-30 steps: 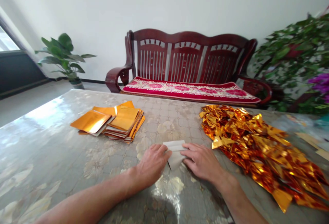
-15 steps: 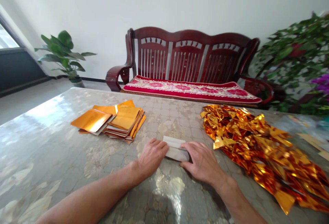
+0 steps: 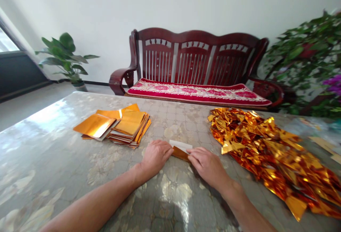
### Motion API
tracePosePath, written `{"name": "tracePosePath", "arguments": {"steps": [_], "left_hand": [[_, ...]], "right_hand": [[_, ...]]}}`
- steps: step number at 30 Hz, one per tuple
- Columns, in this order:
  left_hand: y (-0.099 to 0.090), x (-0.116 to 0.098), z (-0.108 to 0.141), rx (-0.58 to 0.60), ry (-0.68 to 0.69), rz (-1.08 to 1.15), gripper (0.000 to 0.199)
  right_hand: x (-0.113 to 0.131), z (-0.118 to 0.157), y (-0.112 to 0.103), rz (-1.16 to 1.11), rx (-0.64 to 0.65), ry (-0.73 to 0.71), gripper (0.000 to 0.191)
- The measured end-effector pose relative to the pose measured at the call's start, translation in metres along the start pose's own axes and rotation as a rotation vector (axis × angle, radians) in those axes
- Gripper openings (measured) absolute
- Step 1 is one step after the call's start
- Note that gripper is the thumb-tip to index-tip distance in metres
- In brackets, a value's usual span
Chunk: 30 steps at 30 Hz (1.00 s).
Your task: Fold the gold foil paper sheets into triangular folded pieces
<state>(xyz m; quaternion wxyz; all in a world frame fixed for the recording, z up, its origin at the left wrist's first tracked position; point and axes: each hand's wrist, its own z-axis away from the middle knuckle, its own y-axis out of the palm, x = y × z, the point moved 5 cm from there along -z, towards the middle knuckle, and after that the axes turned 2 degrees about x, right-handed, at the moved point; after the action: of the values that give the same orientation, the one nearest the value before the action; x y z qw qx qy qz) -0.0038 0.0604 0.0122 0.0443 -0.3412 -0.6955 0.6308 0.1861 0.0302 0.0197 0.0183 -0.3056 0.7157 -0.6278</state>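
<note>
Folding is seemingly happening: left hand (image 3: 156, 156) and right hand (image 3: 208, 163) are pinching the sheet (image 3: 181, 153) at opposite ends, fingers nearly closed (left thumb hidden), between left stack (image 3: 130, 123) and right pile (image 3: 255, 143); creasing is calling for even pressure.

The fingertips of the left hand (image 3: 157, 155) and the right hand (image 3: 207, 164) cover both ends of the small folded sheet (image 3: 181, 153), so its corners there are hidden. At lower left and lower right, the frame cuts off the two forearms. The clear plastic (image 3: 306, 125) at right is blurred, and its content I cannot tell. The purple flowers (image 3: 333, 84) are cut by the right edge.
</note>
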Motion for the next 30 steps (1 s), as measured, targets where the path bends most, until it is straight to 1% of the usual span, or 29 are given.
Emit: {"name": "tracePosePath", "arguments": {"steps": [2,5,10,12,17,22,30], "left_hand": [[0.002,0.004,-0.003,0.005,-0.051,0.025,0.028],[0.005,0.006,-0.005,0.01,-0.098,0.033,0.023],[0.005,0.005,-0.004,-0.019,-0.133,0.014,0.014],[0.005,0.004,-0.004,-0.027,-0.144,0.007,0.013],[0.005,0.005,-0.008,-0.031,-0.178,0.01,0.025],[0.007,0.008,-0.009,-0.031,-0.189,0.017,0.015],[0.011,0.007,-0.007,-0.021,-0.174,-0.014,0.01]], "right_hand": [[-0.004,-0.002,0.004,0.01,-0.039,0.042,0.021],[-0.009,-0.004,0.007,0.048,-0.088,0.084,0.019],[-0.008,-0.006,0.008,0.126,-0.137,0.092,0.021],[-0.006,-0.007,0.009,0.147,-0.143,0.078,0.021],[-0.002,-0.009,0.01,0.178,-0.137,0.056,0.02],[-0.003,-0.008,0.01,0.158,-0.134,0.059,0.018],[-0.01,-0.007,0.012,0.141,-0.171,0.047,0.014]]}}
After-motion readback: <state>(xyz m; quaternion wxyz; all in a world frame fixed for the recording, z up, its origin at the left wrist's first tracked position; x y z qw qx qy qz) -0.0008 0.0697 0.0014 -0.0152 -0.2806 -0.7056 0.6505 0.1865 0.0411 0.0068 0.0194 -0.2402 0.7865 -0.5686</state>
